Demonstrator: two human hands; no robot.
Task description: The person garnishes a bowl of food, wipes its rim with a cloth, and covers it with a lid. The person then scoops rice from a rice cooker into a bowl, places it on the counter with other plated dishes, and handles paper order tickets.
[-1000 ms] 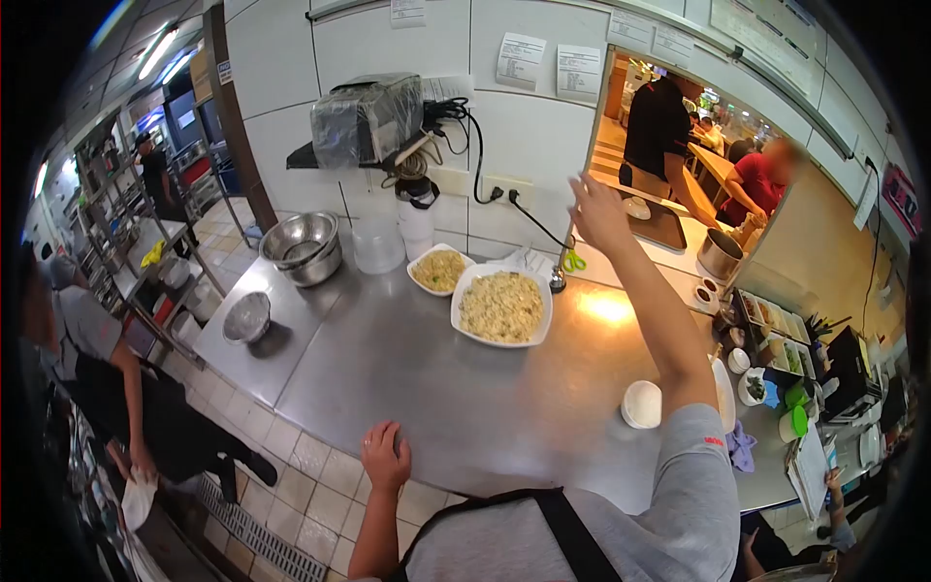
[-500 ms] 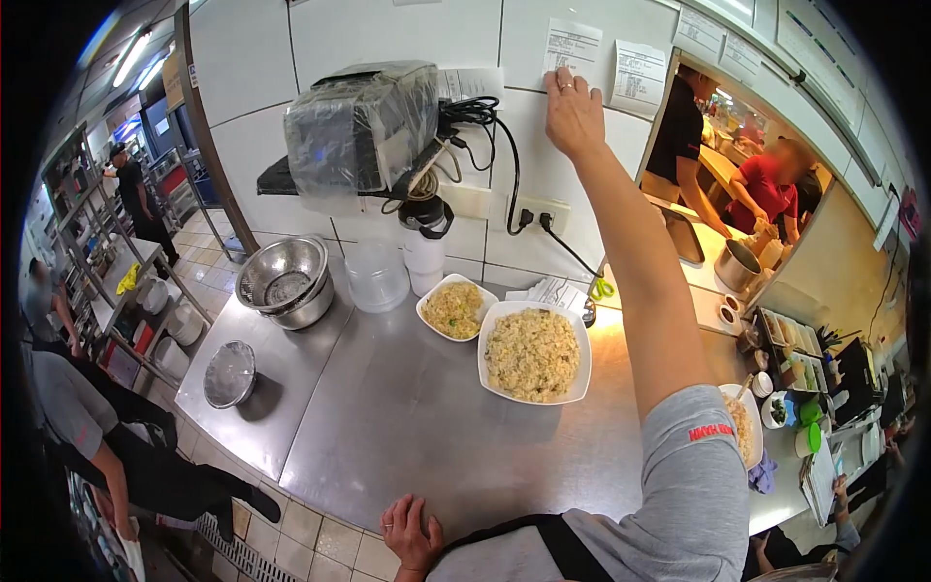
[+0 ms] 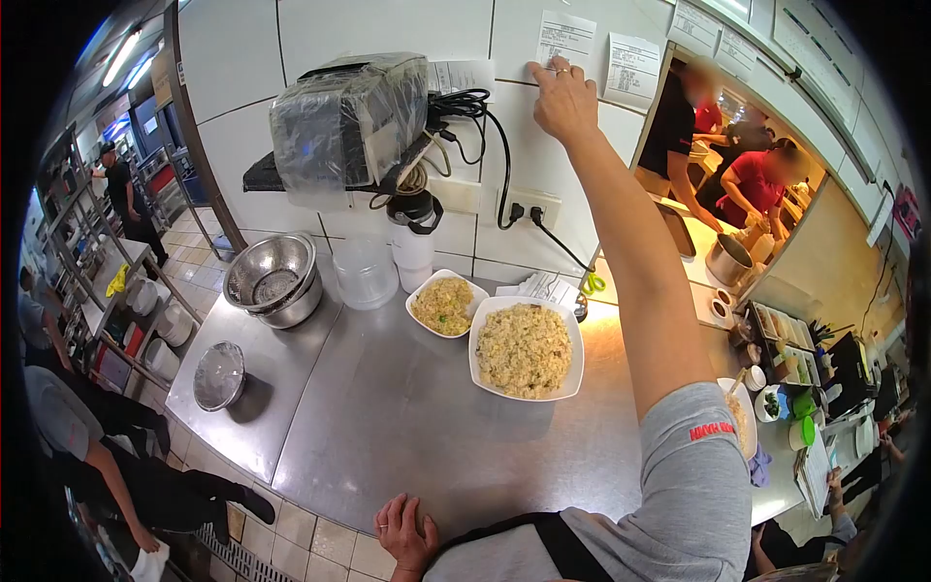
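Note:
My right hand (image 3: 561,100) is raised to the white tiled wall, its fingers pinching the lower edge of a paper order slip (image 3: 564,39) stuck there. A second slip (image 3: 630,58) hangs just to its right. My left hand (image 3: 405,531) rests flat on the near edge of the steel counter (image 3: 388,407), holding nothing. On the counter below my right arm stand a large white bowl of fried rice (image 3: 525,349) and a smaller bowl of fried rice (image 3: 444,304).
A plastic-wrapped machine (image 3: 347,118) sits on a wall shelf with cables below. Steel bowls (image 3: 272,279), a clear tub (image 3: 364,272) and a covered bowl (image 3: 219,375) stand left. People work at the pass window (image 3: 737,194); another person bends at far left.
My right hand rose from above the counter to the wall and took the lower edge of the paper slip. My left hand shifted slightly along the counter edge.

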